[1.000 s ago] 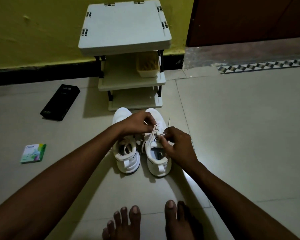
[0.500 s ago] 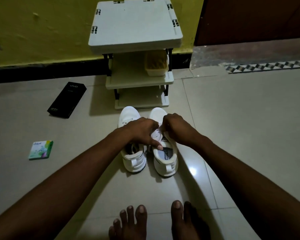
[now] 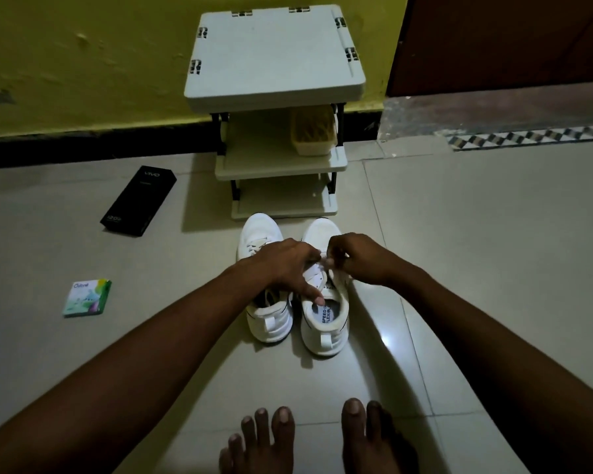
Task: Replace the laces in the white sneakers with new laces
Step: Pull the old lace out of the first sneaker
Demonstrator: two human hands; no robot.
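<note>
White sneakers (image 3: 325, 338), yellow wall (image 3: 83, 63), black box (image 3: 139, 200)
</note>
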